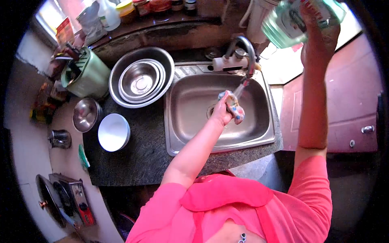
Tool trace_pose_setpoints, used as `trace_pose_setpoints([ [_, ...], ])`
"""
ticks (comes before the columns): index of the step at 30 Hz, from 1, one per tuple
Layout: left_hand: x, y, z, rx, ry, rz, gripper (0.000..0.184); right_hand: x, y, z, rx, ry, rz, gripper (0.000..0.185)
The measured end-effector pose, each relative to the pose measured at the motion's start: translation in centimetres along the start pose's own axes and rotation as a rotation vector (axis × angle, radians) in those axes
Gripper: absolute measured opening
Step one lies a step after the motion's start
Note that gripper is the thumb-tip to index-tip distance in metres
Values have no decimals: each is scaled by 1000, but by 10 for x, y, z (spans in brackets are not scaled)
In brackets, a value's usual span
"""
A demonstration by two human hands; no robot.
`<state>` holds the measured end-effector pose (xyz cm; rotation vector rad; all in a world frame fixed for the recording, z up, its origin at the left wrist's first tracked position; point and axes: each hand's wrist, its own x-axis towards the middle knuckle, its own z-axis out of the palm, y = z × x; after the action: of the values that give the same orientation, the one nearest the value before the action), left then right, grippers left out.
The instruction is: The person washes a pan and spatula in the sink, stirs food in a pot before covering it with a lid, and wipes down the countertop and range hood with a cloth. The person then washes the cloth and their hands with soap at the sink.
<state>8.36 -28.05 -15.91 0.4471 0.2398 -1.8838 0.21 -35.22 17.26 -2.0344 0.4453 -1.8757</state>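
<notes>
Over the steel sink [190,97], my left hand [221,112] is closed around a patterned cloth [234,107]. Water runs from the curved tap [248,50] onto or just beside the cloth. My right hand [318,34] is raised high at the upper right, with its fingers around a large clear green bottle [285,24]. The bottle has a label and is tilted, partly cut off by the top of the view.
Nested steel bowls [142,79] stand left of the sink. White bowls [113,132] and a small steel bowl [86,115] are further left, near a green utensil holder [90,75]. Jars line the back ledge [162,25]. A stove [75,198] stands lower left.
</notes>
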Motion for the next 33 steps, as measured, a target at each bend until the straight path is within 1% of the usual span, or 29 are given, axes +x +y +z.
trace_pose_setpoints([
  [2,7,-7,10,83,-47,8,39,-9,-1,-43,-358,-177,226,45],
  [4,8,-8,14,161,-36,16,34,-34,18,-71,-193,-286,584,44],
  [6,10,-7,15,192,-46,15,31,-74,71,-101,-47,-372,708,48],
  [8,18,-6,9,186,-78,-4,29,-104,103,-102,4,-391,969,55],
  [9,25,-8,3,156,-81,-23,30,-119,122,-99,-20,-400,990,59],
  [10,27,-10,5,148,-99,-16,31,-131,144,-95,-41,-414,1009,64],
  [12,24,-16,8,125,-123,-4,34,-150,188,-88,87,-455,989,64],
  [13,29,-15,0,146,-231,-15,40,-153,193,-81,90,-410,1021,63],
  [16,25,-15,-2,79,-228,33,48,-154,202,-70,257,-434,1075,60],
  [17,25,-15,-3,-8,-124,93,53,-156,204,-67,245,-426,1069,58],
  [20,20,-15,-1,-82,-61,164,51,-158,204,-66,329,-399,1061,56],
  [24,23,-18,-15,-132,57,191,47,-168,185,-76,291,-515,1053,55],
  [26,21,-20,-16,-135,67,210,46,-179,181,-87,200,-595,889,54],
  [27,19,-22,-18,-137,76,220,45,-183,174,-97,139,-588,897,53],
  [29,23,-20,-26,-75,28,241,46,-181,152,-113,19,-573,899,52],
  [30,25,-20,-30,-46,4,250,46,-177,138,-116,-198,-780,865,50],
  [32,23,-26,-28,15,60,276,40,-166,105,-122,-650,-1172,759,45],
  [33,22,-30,-25,48,84,287,37,-165,95,-122,-746,-1255,652,43],
])
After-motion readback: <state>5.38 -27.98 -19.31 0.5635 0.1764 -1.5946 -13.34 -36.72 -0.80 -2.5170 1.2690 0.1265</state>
